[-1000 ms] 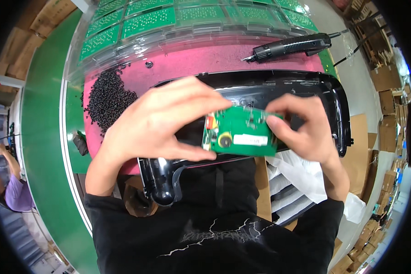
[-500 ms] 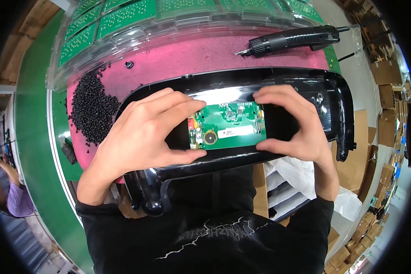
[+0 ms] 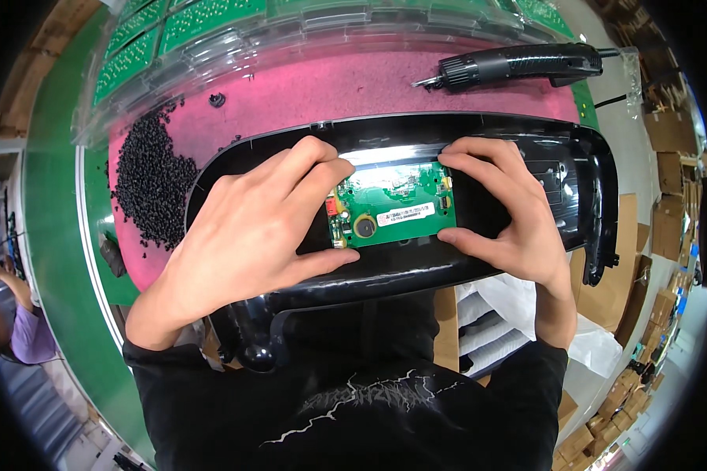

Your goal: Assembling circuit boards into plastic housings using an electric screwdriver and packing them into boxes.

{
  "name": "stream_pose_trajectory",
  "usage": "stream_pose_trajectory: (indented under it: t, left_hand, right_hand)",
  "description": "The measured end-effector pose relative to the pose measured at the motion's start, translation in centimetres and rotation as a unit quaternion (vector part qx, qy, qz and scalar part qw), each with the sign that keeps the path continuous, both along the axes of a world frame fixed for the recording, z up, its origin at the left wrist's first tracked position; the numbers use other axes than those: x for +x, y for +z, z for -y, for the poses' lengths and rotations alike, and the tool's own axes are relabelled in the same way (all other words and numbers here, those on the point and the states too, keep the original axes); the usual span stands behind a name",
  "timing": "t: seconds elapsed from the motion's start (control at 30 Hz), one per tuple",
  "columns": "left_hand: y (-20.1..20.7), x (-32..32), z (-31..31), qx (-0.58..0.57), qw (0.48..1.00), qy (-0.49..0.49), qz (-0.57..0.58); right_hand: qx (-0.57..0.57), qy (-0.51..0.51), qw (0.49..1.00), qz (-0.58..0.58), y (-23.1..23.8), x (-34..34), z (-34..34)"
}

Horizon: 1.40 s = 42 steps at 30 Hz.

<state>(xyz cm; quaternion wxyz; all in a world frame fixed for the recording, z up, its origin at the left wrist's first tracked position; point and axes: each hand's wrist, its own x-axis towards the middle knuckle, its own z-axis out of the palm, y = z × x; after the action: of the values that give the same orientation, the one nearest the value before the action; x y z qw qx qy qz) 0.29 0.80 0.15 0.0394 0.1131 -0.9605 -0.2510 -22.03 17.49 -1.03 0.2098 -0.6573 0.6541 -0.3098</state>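
A green circuit board with a white label and a round black component lies over the hollow of a long, glossy black plastic housing. My left hand grips the board's left edge, thumb at the near corner and fingers at the far one. On the opposite edge my right hand holds it the same way, thumb and fingers at the two corners. Whether the board touches the housing's floor cannot be made out.
Black screws are heaped on the pink mat at left. A black electric screwdriver lies at the far right. Clear plastic trays with green boards stand along the back. Another person's purple sleeve shows at far left.
Both hands have shifted slightly with the circuit board, which now looks flatter to the housing. Mat, screwdriver and trays appear a little displaced in the view.
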Motion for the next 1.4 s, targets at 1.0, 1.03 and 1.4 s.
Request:
stream_pose_trajectory:
  t: [1.0, 1.03, 1.4]
  left_hand:
    - [2.3, 3.7, 6.4, -0.086, 0.977, 0.140, -0.139]
    - [2.1, 5.3, 7.1, -0.096, 0.977, 0.160, -0.099]
    - [0.7, 6.0, 8.1, -0.080, 0.983, 0.148, 0.078]
  right_hand:
    - [-0.045, -0.293, 0.934, -0.200, 4.2, -7.3, -1.7]
    - [-0.003, -0.301, 0.932, -0.199, 3.9, -10.3, -1.8]
    - [-0.370, -0.245, 0.853, 0.274, 2.0, -5.5, 6.2]
